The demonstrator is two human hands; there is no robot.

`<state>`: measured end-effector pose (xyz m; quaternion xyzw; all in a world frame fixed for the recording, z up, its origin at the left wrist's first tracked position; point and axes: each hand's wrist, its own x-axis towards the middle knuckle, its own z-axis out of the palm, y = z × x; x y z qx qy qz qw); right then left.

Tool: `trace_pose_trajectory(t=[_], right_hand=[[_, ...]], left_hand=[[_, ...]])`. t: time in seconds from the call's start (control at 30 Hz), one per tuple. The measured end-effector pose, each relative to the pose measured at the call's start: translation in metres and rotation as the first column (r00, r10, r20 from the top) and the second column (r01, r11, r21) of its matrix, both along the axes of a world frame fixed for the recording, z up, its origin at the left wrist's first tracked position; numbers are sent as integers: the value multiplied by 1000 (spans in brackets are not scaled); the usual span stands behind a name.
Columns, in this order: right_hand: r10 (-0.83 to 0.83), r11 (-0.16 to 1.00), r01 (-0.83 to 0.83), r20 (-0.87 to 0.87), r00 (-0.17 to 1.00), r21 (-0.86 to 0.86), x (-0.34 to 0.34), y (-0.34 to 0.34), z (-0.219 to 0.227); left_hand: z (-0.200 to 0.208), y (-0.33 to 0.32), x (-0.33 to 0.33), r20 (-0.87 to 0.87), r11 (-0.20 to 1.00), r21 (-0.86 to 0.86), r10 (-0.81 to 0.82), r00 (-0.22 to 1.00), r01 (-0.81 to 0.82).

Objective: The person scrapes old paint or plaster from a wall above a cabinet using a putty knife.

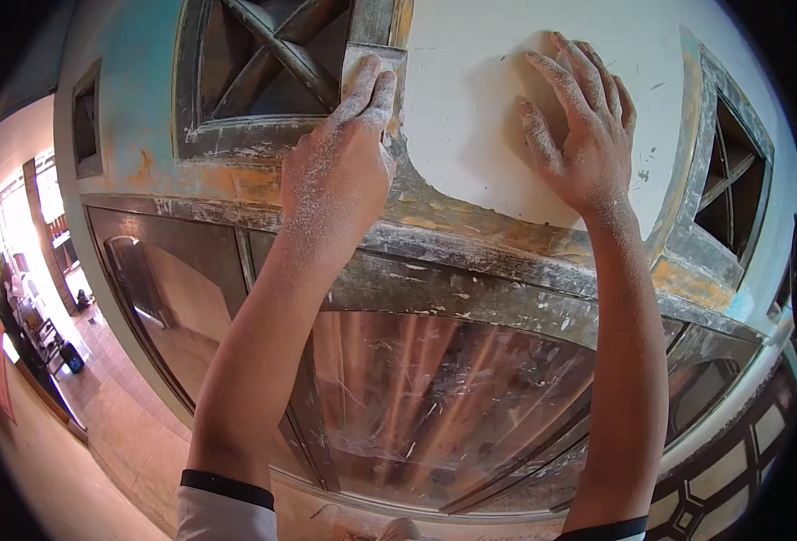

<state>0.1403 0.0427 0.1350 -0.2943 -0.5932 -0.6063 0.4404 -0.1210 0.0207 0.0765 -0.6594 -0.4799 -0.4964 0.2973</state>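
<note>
My left hand [337,171], coated in white dust, presses two fingers onto a dusty grey piece of what looks like sandpaper [393,65]. The piece lies against the upright at the right side of a dark wooden window frame [267,126] with crossed bars. Its lower part is hidden by my fingers. To the right, my right hand [588,117] rests with fingers spread against a smooth white wall patch [457,117]. Dust covers its fingers too, and I see nothing in it. Below both hands runs a worn wooden beam [479,257] with flaked paint.
Beneath the beam is a large glass pane [443,397] with scratches and pinkish reflections. Another crossed-bar frame [727,185] stands at the right. Blue and orange worn paint [137,135] shows at the left. A tiled floor [123,415] leads toward a bright opening at far left.
</note>
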Motion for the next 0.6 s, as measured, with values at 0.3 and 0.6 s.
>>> trace_pose_trajectory(t=[0.3,0.6], right_hand=[[-12,1000,12,-7,1000,-1,-1,-1,0],[-6,1000,6,-8,1000,-20,1,1,0]], left_hand=[[8,-3,1,17,999,-29,22,1000,-22],[19,-3,5,27,996,-62,60,998,-58]])
